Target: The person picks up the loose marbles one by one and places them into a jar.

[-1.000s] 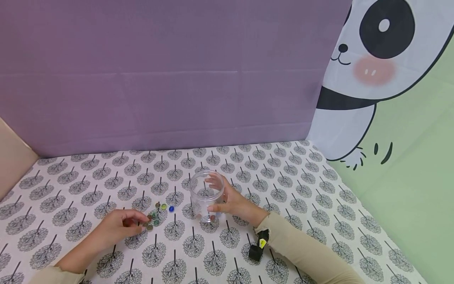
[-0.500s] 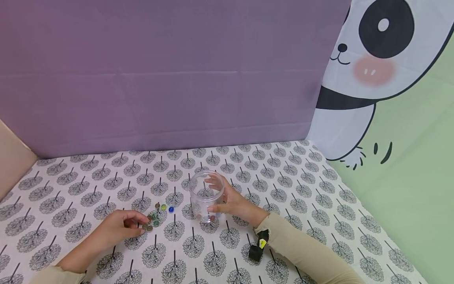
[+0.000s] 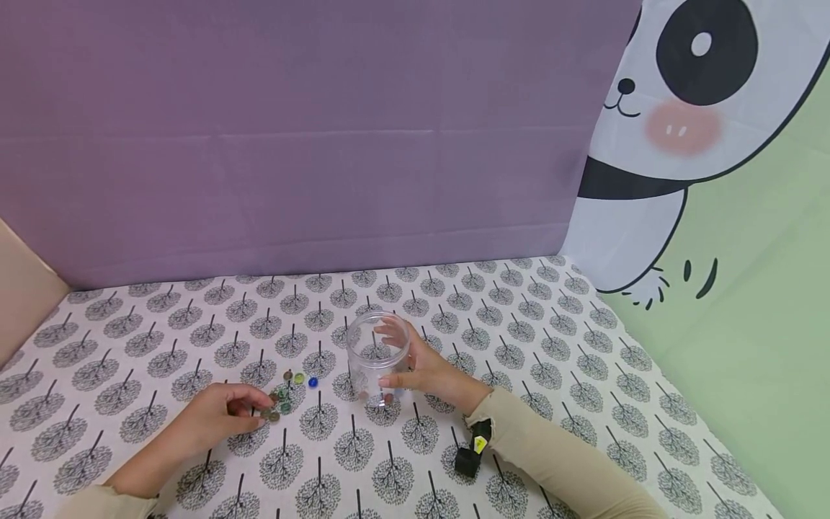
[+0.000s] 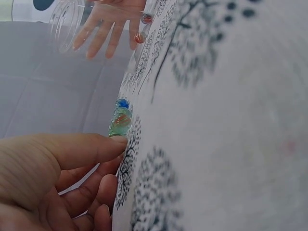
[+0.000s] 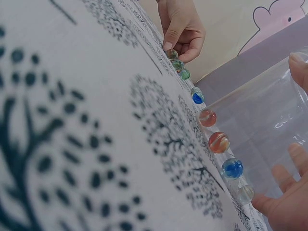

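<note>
My left hand [image 3: 217, 414] is low over a small cluster of glass marbles [image 3: 285, 408] on the tablecloth. Its thumb and curled forefinger pinch a brownish marble [image 5: 172, 54] at the cluster's near edge. Greenish marbles [image 4: 120, 120] sit just past the thumb tip. Slightly farther off lie a brown marble [image 3: 288, 375], a yellow-green marble [image 3: 299, 378] and a blue marble [image 3: 313, 382]. Around the right side of a clear, lidless jar [image 3: 363, 360], my right hand [image 3: 431, 371] holds with spread fingers. Orange-red marbles [image 5: 219, 142], a blue one [image 5: 233, 167] and a clear one [image 5: 245, 194] show through its bottom.
The tablecloth [image 3: 551, 432] has a tree print and covers the whole surface. A purple wall [image 3: 292, 144] stands behind it, with a panda-printed green wall [image 3: 765, 288] to the right. A black wrist camera [image 3: 467, 461] hangs under the right sleeve.
The left thumb has shifted slightly beside the marbles. The jar and the right hand stay where they were.
</note>
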The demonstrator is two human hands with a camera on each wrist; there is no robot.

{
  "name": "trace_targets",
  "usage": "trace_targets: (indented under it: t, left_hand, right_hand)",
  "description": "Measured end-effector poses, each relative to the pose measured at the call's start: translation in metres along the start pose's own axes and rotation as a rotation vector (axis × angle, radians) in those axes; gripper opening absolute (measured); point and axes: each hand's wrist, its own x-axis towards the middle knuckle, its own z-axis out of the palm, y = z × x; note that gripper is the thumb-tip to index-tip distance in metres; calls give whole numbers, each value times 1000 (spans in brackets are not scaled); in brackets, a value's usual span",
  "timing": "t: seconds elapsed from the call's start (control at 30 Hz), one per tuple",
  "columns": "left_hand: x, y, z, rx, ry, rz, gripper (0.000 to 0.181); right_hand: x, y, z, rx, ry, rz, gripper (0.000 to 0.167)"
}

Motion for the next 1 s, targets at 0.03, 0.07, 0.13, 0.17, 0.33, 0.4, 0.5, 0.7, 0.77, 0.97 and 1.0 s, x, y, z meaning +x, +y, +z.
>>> trace_targets:
  t: [0.03, 0.07, 0.13, 0.17, 0.33, 0.4, 0.5, 0.7, 0.77, 0.97, 1.0]
  left_hand:
    - [0, 0, 0, -5, -2, -1, 24]
    - [0, 0, 0, -4, -3, -1, 24]
    - [0, 0, 0, -6, -3, -2, 24]
    - [0, 0, 0, -6, -2, -2, 24]
    - [0, 1, 1, 1, 8, 3, 23]
    - [0, 1, 1, 11, 13, 2, 23]
    - [0, 2, 2, 23, 18, 3, 24]
    - [0, 1, 1, 25, 15, 20, 25]
    - [0, 0, 0, 17, 11, 33, 25]
    - [-1, 1, -1, -8, 15, 49, 25]
    - [-1, 2, -1, -12, 18, 45, 25]
  right_hand:
    - [0, 0, 0, 7, -1, -1, 94]
    - [1, 5, 0, 13, 1, -3, 94]
    - [1, 4, 0, 18, 11, 3, 93]
    - [1, 4, 0, 19, 16, 4, 92]
    - [1, 4, 1, 19, 33, 16, 92]
    - [1, 3, 2, 18, 35, 21, 92]
    - [1, 3, 2, 17, 36, 27, 92]
    - [1, 3, 1, 19, 31, 23, 92]
    - [1, 4, 1, 19, 28, 22, 92]
    - [2, 4, 1, 17, 22, 12, 92]
    - [2, 4, 1, 17, 22, 14, 92]
